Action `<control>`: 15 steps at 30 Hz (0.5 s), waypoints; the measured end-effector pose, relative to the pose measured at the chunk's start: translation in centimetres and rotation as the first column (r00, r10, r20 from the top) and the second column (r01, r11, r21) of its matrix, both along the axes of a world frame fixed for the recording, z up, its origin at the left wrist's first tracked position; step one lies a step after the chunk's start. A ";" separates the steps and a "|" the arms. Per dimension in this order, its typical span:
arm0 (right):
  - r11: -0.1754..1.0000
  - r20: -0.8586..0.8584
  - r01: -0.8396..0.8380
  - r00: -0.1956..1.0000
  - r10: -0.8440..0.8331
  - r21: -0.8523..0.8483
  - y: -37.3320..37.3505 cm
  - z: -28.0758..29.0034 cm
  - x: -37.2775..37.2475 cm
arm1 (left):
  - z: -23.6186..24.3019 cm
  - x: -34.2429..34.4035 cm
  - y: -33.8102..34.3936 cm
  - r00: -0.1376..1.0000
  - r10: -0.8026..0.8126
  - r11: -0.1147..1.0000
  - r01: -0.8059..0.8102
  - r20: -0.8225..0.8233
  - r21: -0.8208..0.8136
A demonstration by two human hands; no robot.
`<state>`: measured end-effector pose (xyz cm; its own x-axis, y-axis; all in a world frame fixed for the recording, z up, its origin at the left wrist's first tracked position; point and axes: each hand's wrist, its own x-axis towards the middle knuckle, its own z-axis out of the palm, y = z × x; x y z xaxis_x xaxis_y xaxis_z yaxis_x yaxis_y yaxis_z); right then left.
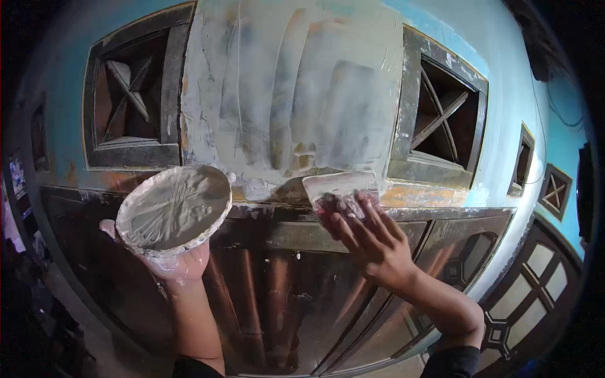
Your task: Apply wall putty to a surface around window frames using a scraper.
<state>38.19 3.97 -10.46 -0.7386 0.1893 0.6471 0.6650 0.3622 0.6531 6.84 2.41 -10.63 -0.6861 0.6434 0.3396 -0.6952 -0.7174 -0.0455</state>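
My left hand (183, 261) supports a round, shallow dish (220, 223) from below, its fingers mostly hidden beneath it. Pale grey wall putty (173, 208) coats the inside and rim of the dish, and some is smeared on my palm. In my right hand (372, 242) is a flat, putty-smeared scraper (340, 184), gripped with the fingers over its lower part. Its upper edge meets the lower end of the plastered wall section (302, 94), which carries wet grey streaks. A small lump of putty (305, 151) sticks to the wall just above the scraper.
Dark framed vents with crossed bars flank the plastered section, a left vent (132, 88) and a right vent (441, 110). Below runs a ledge above dark wooden doors (265, 296). Blue wall (63, 126) and another panelled door (535, 290) stand farther out.
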 end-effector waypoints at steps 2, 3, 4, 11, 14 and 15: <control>0.995 -0.063 -0.052 0.996 0.057 0.083 0.0 3.0 -0.5 | -1.2 -1.6 0.6 0.981 -0.006 0.984 0.040 -0.194 0.172; 0.980 -0.100 -0.073 0.991 0.093 0.184 0.6 5.6 -0.7 | -1.7 -2.2 1.0 0.957 -0.007 0.964 0.084 -0.290 0.254; 0.955 -0.101 -0.046 0.992 0.079 0.294 1.2 8.6 -0.5 | -2.1 -2.8 1.1 0.923 0.000 0.933 0.137 -0.384 0.331; 0.824 -0.177 0.007 0.978 0.114 0.566 6.3 20.7 0.6 | 1.6 2.2 -1.0 0.999 -0.050 0.999 0.049 0.013 0.017; 0.871 -0.169 0.043 0.984 0.047 0.490 6.9 17.6 -0.7 | -1.2 -0.7 0.5 0.971 -0.094 0.942 0.159 -0.221 0.294; 0.876 -0.141 0.011 0.988 0.065 0.482 6.7 15.8 -0.8 | 0.2 0.5 -0.2 0.998 -0.049 0.999 0.049 -0.041 0.012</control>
